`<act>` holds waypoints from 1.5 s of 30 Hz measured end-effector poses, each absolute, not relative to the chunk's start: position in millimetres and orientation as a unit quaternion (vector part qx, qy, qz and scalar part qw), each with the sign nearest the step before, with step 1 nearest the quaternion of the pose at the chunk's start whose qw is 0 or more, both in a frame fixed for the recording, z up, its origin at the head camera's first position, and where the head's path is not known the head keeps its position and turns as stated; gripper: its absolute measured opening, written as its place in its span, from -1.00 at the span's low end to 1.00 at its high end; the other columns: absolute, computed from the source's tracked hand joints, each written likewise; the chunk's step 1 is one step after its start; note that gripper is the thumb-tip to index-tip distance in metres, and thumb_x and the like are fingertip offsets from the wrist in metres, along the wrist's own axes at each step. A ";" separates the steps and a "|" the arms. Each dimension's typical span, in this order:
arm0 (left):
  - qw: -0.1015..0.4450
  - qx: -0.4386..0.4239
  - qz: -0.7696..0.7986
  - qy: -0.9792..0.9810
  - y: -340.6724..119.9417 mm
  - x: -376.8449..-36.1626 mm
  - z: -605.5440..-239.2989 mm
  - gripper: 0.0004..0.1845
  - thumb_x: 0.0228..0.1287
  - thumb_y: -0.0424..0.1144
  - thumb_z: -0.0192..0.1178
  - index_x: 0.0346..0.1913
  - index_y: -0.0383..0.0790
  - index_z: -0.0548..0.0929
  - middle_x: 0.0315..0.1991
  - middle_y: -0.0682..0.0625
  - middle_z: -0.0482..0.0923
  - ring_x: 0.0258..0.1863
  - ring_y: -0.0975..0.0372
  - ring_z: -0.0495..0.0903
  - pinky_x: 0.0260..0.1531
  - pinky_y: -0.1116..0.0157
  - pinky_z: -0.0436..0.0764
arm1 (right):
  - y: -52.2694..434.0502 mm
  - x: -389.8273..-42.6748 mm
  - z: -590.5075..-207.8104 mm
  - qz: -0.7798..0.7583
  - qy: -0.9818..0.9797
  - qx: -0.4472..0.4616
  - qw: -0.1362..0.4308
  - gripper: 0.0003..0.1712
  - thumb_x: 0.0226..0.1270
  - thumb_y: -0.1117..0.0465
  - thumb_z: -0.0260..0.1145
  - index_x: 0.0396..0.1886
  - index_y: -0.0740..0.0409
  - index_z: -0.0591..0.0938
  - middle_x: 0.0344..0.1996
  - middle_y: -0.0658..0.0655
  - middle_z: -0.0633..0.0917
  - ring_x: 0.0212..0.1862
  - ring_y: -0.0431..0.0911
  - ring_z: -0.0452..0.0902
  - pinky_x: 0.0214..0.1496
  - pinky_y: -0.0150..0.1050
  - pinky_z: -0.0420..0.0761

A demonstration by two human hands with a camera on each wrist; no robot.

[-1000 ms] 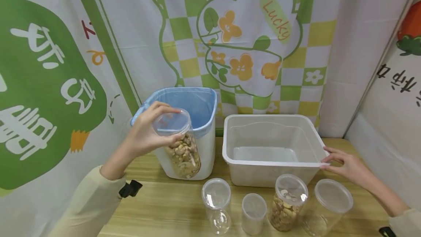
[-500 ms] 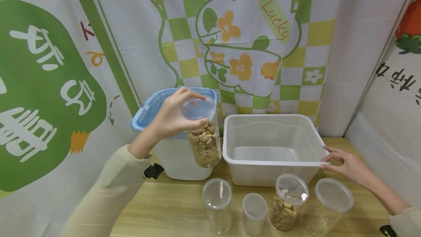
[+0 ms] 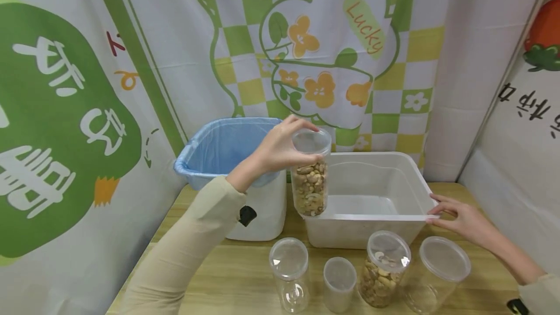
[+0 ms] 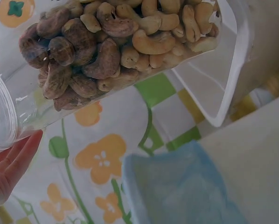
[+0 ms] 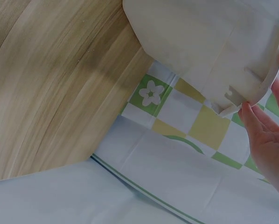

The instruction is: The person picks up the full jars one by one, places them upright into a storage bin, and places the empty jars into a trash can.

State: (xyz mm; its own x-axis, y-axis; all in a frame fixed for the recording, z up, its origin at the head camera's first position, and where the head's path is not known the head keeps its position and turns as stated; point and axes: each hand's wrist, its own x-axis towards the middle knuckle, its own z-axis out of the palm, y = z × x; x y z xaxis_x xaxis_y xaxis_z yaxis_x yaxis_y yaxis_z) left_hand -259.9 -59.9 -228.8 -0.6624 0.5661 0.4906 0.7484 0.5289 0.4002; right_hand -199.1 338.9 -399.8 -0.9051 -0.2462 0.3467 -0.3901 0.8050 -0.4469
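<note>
Over the white tub's [image 3: 366,218] left rim, left-hand fingers [image 3: 302,125] clasp a lidded cashew jar [image 3: 309,179] upright, while right-hand fingers [image 3: 442,208] rest flat, steadying the opposite rim.

wooden table [image 3: 227,276], lined bin [image 3: 245,208], white tub [image 3: 367,230], perhaps four jars [image 3: 289,269]

My head camera looks forward and down from above the table [image 3: 227,276], taking in both hands, the tub [image 3: 363,186] and the bin [image 3: 227,145] against the curtain. My left wrist camera sits very close under the jar [image 4: 116,51], facing up past the tub's rim; my right wrist camera hugs the tub's corner [image 5: 242,88], showing table and curtain. All three share the tub.
</note>
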 end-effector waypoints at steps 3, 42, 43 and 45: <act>0.124 -0.380 -0.294 -0.868 -48.0 -266.7 -233.8 -0.51 -0.12 0.03 0.31 -0.05 -0.04 0.53 -0.09 0.00 0.39 -0.16 0.19 0.41 -0.27 0.27 0.45 | 338.0 -199.9 -399.7 0.261 -0.940 0.167 0.138 -0.88 -0.05 0.12 0.39 -0.47 -0.03 0.63 0.03 0.44 0.43 -0.16 0.35 0.45 -0.25 0.15 0.47; -0.001 -0.346 -0.262 -0.901 -11.0 -311.1 -317.2 -0.41 -0.18 -0.07 0.38 0.01 -0.16 0.49 -0.09 -0.13 0.36 -0.17 0.09 0.44 -0.17 0.28 0.47 | 339.6 -202.1 -402.9 0.262 -0.936 0.177 0.153 -0.87 -0.10 0.14 0.41 -0.50 -0.07 0.62 0.01 0.41 0.46 -0.18 0.32 0.47 -0.28 0.11 0.49; -0.002 -0.348 -0.261 -0.900 -10.6 -311.5 -319.4 -0.41 -0.18 -0.07 0.38 0.01 -0.16 0.49 -0.08 -0.13 0.36 -0.17 0.09 0.43 -0.17 0.28 0.46 | 339.6 -202.0 -403.5 0.258 -0.937 0.176 0.156 -0.87 -0.10 0.13 0.42 -0.50 -0.08 0.62 0.00 0.41 0.47 -0.18 0.30 0.48 -0.29 0.10 0.50; -0.003 -0.353 -0.253 -0.901 -9.5 -312.2 -323.7 -0.41 -0.19 -0.07 0.38 0.00 -0.15 0.49 -0.07 -0.13 0.36 -0.16 0.11 0.42 -0.16 0.28 0.46 | 340.3 -201.8 -404.8 0.256 -0.937 0.176 0.159 -0.87 -0.10 0.13 0.42 -0.51 -0.09 0.62 -0.01 0.41 0.47 -0.19 0.30 0.48 -0.30 0.10 0.50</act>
State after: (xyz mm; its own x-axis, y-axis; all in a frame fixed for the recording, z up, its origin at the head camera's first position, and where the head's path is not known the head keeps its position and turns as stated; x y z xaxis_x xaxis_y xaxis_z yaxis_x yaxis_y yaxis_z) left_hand -312.2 -9.5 -323.7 -0.7511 0.6373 0.1725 0.6340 0.6233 0.4577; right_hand -201.8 340.3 -404.8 -0.8877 -0.2480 0.3880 -0.4107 0.8074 -0.4236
